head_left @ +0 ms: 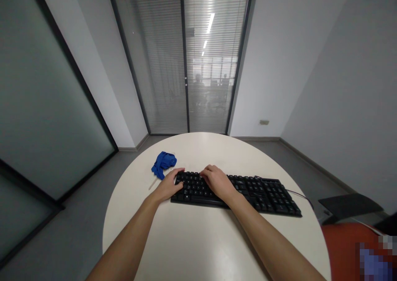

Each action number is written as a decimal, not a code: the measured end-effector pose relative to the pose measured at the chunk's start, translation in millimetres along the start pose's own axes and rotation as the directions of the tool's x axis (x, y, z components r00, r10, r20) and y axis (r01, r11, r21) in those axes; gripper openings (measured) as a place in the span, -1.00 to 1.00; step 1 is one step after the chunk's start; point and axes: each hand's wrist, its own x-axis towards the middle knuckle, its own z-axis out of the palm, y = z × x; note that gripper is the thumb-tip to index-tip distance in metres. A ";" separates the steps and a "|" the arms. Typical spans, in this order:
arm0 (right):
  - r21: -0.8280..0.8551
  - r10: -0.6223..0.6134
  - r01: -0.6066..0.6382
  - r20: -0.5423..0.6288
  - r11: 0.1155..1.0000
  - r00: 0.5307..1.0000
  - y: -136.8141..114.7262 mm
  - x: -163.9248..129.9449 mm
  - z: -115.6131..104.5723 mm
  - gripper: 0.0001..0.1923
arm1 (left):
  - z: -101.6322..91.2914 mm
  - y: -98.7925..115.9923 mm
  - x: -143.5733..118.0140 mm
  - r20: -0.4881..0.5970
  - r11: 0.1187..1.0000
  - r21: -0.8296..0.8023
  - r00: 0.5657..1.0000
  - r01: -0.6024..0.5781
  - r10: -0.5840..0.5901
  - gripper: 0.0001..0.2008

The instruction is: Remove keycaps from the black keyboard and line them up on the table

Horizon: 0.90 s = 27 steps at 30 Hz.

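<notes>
Right, both hands were down at the black keyboard [263, 194], which lay across the middle of the round, pale table [186, 239], slanting a little so that its right end sat nearer the person. Over at the left end, the left hand [167, 186] had its thumb and index finger parted, the thumb over the keys and the finger up by the far corner; whether the hidden fingers gripped the edge, you couldn't tell. Across to the right hand [218, 181], and that one came over the keys left of centre, fingers curled together, tips down near the far edge; whether they pinched anything small was too hidden to say. The two hands were apart, with a stretch of keys between them. Just beyond the left hand lay a crumpled blue cloth [164, 163], and a thin pale strip [152, 184] poked out on the near side of it. Off the keyboard's right end ran a dark cable [297, 193], out towards the table's rim. Down at the right, an orange-red seat [338, 248] stood beside the table, while slatted blinds [155, 66] filled the glass front straight ahead.
</notes>
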 end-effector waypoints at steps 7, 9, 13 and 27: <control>-0.058 0.035 -0.032 0.058 0.998 0.998 9.3 -7.6 -9.7 -0.75 | -1.1 -0.4 -0.7 0.011 1.000 0.005 1.000 0.005 -0.006 -0.45; -0.040 0.046 -0.043 0.063 0.998 0.997 14.3 -11.7 -14.1 -0.74 | -1.8 0.4 -1.1 0.013 1.000 0.004 1.000 0.012 -0.012 -0.45; 0.021 0.065 -0.066 0.066 0.998 0.996 26.3 -21.4 -23.3 -0.74 | -3.1 2.5 -1.5 0.017 1.000 0.000 1.000 0.019 -0.019 -0.45; 0.094 0.065 -0.064 -0.014 0.994 0.998 32.5 -29.4 -20.7 -0.79 | -3.8 5.5 -1.7 0.027 0.999 0.021 0.999 0.033 -0.033 -0.46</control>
